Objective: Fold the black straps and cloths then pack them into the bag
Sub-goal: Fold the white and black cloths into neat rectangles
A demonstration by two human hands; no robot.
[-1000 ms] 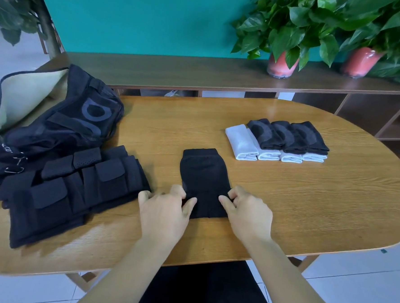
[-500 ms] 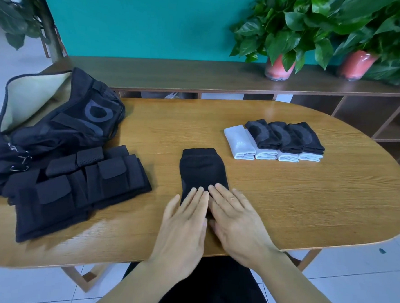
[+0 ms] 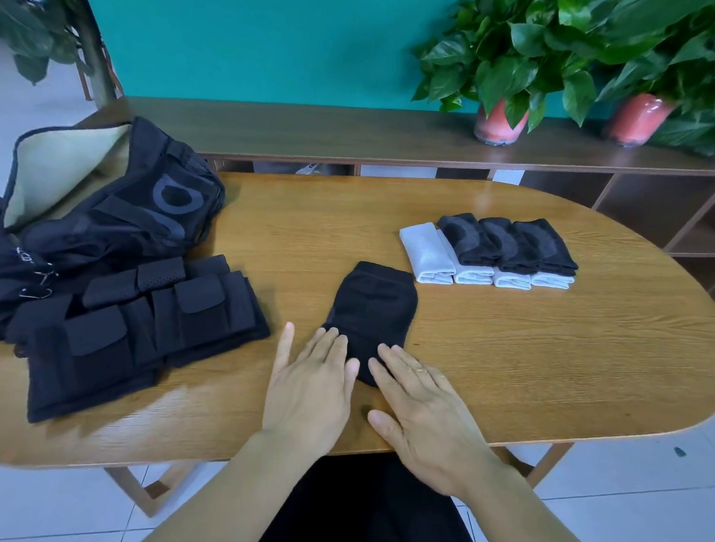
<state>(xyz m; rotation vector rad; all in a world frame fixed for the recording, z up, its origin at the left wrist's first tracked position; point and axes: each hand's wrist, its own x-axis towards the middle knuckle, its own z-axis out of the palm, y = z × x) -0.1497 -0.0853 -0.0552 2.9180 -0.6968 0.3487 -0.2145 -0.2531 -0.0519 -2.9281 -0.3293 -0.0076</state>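
Observation:
A black cloth lies flat in the middle of the wooden table. My left hand and my right hand lie flat with straight fingers on its near end, side by side. A stack of folded black straps sits at the left. Behind it stands the open black bag with a pale lining. A row of folded white and black cloths lies at the right rear.
A long wooden shelf runs behind the table with two potted plants on it, against a teal wall. The table's near edge is just under my wrists, with tiled floor below.
Both hands went from pinching the cloth's near edge to lying flat on it. They then slid back toward me and apart a little, and more of the cloth shows.

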